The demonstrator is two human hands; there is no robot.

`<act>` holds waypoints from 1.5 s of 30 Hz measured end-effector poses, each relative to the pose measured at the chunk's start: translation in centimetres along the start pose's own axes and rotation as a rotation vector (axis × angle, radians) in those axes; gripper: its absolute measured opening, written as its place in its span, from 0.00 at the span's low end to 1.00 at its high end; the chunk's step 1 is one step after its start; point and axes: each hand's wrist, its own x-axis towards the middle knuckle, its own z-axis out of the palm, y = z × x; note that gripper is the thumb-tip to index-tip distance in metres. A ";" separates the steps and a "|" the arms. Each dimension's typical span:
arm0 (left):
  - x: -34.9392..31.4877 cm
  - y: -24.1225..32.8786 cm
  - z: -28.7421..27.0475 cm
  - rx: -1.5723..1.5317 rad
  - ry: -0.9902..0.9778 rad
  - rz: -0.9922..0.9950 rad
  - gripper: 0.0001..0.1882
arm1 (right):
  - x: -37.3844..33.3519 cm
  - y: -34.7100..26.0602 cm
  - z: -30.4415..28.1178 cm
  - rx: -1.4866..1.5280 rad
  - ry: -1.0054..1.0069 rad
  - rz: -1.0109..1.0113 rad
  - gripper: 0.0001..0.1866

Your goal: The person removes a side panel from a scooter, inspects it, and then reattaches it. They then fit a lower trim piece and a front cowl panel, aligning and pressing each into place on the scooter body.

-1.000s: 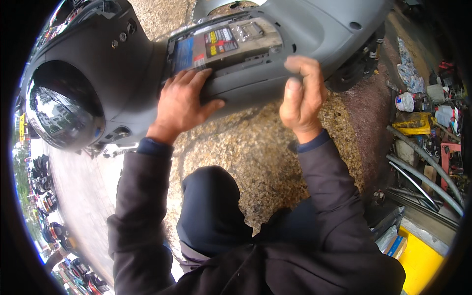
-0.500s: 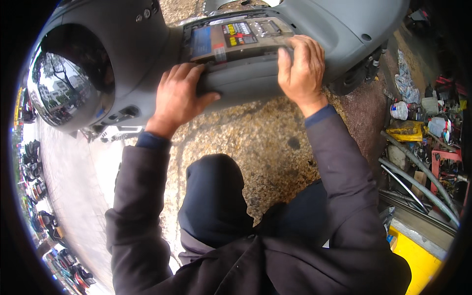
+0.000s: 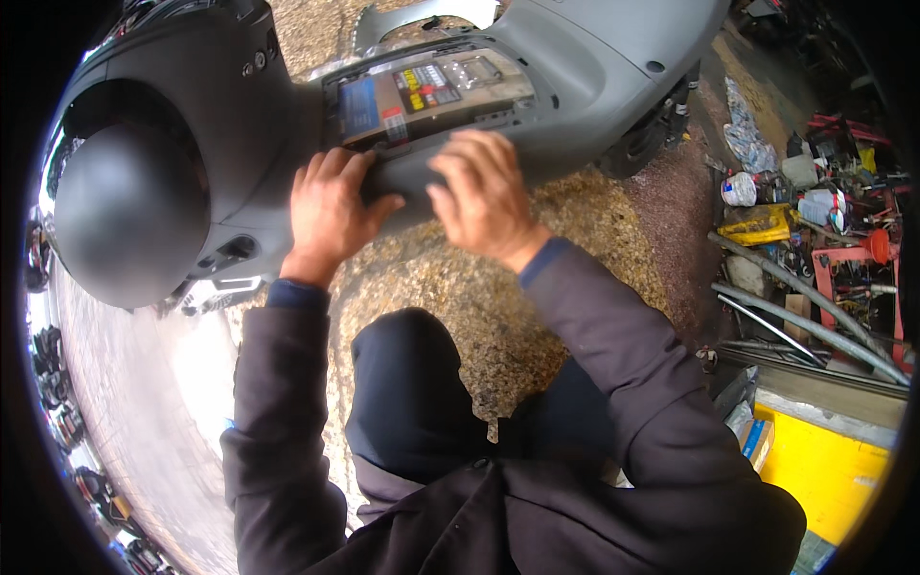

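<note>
A grey scooter (image 3: 575, 57) stands before me, with a recess open in its floorboard. Inside lies a flat, brownish, box-shaped block (image 3: 426, 91) carrying blue, black-and-yellow and red labels; it looks like a battery pack. My left hand (image 3: 331, 211) rests on the near edge of the floorboard (image 3: 402, 180), fingers laid over the rim beside the block's left corner and thumb spread away. My right hand (image 3: 482, 196) is at the same edge, further right, its fingers bent and apart with nothing seen between them. Slight blur hides whether it touches the panel.
A rounded dark cover (image 3: 129, 220) bulges at the scooter's left end. On the right lies a clutter of tools, tubs, a yellow bag (image 3: 757, 225) and long metal pipes (image 3: 805, 302). A yellow surface (image 3: 824, 470) is at lower right. A pale panel (image 3: 422, 14) lies beyond the scooter.
My right hand has left its place at the recess's right corner and moved left along the near edge, toward my left hand. My left hand stays on the rim. The view has shifted somewhat.
</note>
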 end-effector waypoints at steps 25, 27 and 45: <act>-0.1 0.1 0.9 0.026 0.049 0.035 0.30 | 0.0 13.3 -13.6 -0.253 0.476 0.155 0.16; -0.1 0.1 1.0 0.016 0.063 0.032 0.30 | 0.6 13.3 -10.8 -0.232 0.406 -0.034 0.15; 0.0 0.4 0.8 0.066 0.036 0.020 0.31 | 9.0 18.8 -17.0 -0.233 0.543 0.498 0.18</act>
